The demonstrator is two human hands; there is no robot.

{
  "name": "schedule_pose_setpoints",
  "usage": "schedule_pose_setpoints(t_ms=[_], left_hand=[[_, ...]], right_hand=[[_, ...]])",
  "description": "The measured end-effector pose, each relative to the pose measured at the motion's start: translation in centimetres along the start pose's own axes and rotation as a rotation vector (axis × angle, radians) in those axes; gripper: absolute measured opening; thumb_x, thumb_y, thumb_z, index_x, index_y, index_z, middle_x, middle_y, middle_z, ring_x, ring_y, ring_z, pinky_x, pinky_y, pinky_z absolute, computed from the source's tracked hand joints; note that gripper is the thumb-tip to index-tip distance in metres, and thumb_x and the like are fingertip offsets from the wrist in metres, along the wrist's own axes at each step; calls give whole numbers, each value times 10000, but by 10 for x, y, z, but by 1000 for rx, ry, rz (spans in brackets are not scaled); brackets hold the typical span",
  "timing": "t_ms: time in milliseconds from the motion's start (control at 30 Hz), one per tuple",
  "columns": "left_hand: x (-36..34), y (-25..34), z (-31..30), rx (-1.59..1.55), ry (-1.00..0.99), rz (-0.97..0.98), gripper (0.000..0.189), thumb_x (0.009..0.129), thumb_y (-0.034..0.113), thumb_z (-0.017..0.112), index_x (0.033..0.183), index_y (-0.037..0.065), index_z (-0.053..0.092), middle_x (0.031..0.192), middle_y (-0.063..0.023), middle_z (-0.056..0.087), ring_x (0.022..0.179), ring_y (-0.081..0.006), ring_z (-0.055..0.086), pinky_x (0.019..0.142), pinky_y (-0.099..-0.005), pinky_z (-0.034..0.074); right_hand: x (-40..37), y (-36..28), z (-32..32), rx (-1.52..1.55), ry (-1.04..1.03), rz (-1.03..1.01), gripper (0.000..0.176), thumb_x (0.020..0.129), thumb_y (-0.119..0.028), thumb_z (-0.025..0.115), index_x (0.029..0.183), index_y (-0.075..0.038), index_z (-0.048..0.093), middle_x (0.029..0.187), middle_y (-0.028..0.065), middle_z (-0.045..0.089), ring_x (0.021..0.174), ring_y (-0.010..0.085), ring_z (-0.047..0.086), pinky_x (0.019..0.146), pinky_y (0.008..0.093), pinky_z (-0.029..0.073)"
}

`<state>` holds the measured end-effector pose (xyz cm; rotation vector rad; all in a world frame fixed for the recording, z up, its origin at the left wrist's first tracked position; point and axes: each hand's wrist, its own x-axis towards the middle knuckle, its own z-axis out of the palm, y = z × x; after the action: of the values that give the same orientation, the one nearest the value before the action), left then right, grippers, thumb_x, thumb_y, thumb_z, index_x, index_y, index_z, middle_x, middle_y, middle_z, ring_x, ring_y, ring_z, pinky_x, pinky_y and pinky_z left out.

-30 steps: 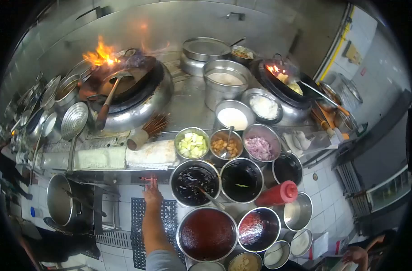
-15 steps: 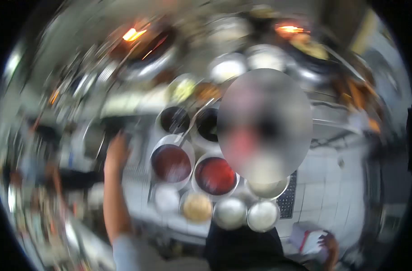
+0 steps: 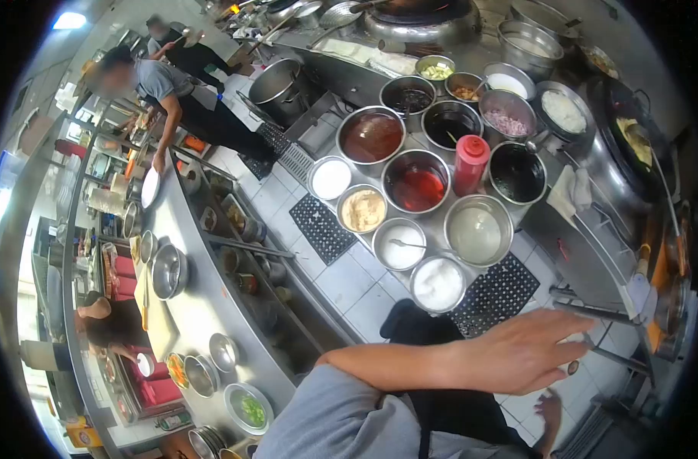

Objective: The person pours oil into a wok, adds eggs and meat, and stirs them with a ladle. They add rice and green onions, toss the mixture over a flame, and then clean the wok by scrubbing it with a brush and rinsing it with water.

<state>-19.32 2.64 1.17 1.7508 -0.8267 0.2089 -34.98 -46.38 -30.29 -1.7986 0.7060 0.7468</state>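
My left arm crosses in front of me from the lower middle, and my left hand (image 3: 529,348) is stretched out at the right with its fingers apart and nothing gripped. A small round dark thing (image 3: 572,368) shows at its fingertips. Lower down, my right hand (image 3: 548,413) hangs with fingers spread and nothing visible in it. Nearest the left hand among the pots are a bowl of white powder (image 3: 438,284) and a pot of pale liquid (image 3: 479,231). A red squeeze bottle (image 3: 470,164) stands beside a pot of red sauce (image 3: 416,187).
A steel counter (image 3: 200,302) with bowls runs along the left. A person (image 3: 185,99) stands at its far end, a hand by a white plate (image 3: 151,187). Woks (image 3: 410,27) line the back. Black perforated mats (image 3: 324,228) lie on the tiled floor.
The view has swung and turned from blur to clear, bringing the left counter into sight. My left hand has come from the far left across to the right. A white-and-red box by my right hand is gone from view.
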Motion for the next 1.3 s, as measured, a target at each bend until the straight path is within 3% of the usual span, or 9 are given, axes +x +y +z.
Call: schedule_pose_setpoints(t_ms=[133, 400, 500, 600, 667, 833, 1033, 1100, 1300], left_hand=[[-20, -9, 24, 46, -59, -161, 404, 766, 146, 685, 1129, 16, 566, 1304, -208, 464, 1144, -360, 499, 954, -415, 420], [24, -53, 71, 68, -100, -310, 340, 747, 136, 729, 1051, 13, 635, 1166, -163, 579, 997, -327, 596, 832, -361, 502], [58, -74, 84, 107, -98, -470, 331, 752, 124, 726, 1056, 24, 641, 1197, -166, 575, 1037, -312, 601, 870, -360, 487], [111, -106, 88, 137, -9, -457, 328, 755, 122, 720, 1055, 19, 638, 1148, -174, 595, 1018, -336, 600, 883, -372, 477], [160, -135, 96, 194, -17, -368, 363, 755, 130, 721, 1087, 19, 624, 1168, -171, 580, 1052, -337, 574, 891, -384, 467], [331, -214, 146, 579, 123, 37, 417, 791, 183, 679, 1138, -13, 556, 1201, -181, 526, 1121, -380, 473, 915, -460, 402], [349, -244, 184, 570, 81, -36, 207, 829, 184, 633, 883, 3, 549, 904, -185, 524, 880, -369, 481, 807, -451, 394], [357, -224, 178, 569, 50, -62, 185, 828, 168, 628, 862, 8, 541, 873, -180, 513, 853, -365, 474, 770, -447, 386], [321, -254, 184, 595, 32, -87, 179, 798, 157, 651, 803, 33, 523, 804, -159, 490, 779, -355, 467, 693, -444, 375]], right_hand=[[5, -168, -35, -393, 264, -503, 366, 865, -156, 539, 1177, 35, 534, 706, 59, 580, 547, 110, 510, 486, 255, 418], [-17, -493, -76, -850, 653, -951, 349, 835, -177, 585, 1150, -27, 574, 966, 161, 607, 938, 331, 584, 817, 399, 467], [54, -528, -124, -944, 949, -1024, 387, 840, -221, 591, 1176, -33, 554, 931, 179, 600, 904, 353, 593, 792, 413, 471], [100, -555, -158, -1138, 1083, -596, 428, 857, -229, 565, 1237, -44, 497, 985, 213, 605, 966, 385, 580, 843, 436, 462], [109, -555, -173, -895, 578, -335, 467, 877, -242, 531, 1320, -122, 447, 1109, 246, 574, 1080, 382, 537, 908, 458, 438], [114, -517, -215, -906, 576, -590, 457, 891, -238, 513, 1335, -153, 448, 1126, 253, 576, 1051, 395, 559, 907, 465, 439], [87, -542, -291, -839, 465, -767, 466, 888, -210, 540, 1345, -172, 452, 1124, 220, 592, 989, 386, 580, 871, 411, 462], [94, -544, -326, -740, -20, -667, 452, 903, -203, 537, 1346, -158, 458, 1094, 180, 616, 988, 320, 599, 834, 403, 464], [122, -562, -295, -963, 412, -796, 441, 890, -200, 546, 1327, -213, 488, 1072, 170, 616, 884, 329, 619, 779, 411, 493]])
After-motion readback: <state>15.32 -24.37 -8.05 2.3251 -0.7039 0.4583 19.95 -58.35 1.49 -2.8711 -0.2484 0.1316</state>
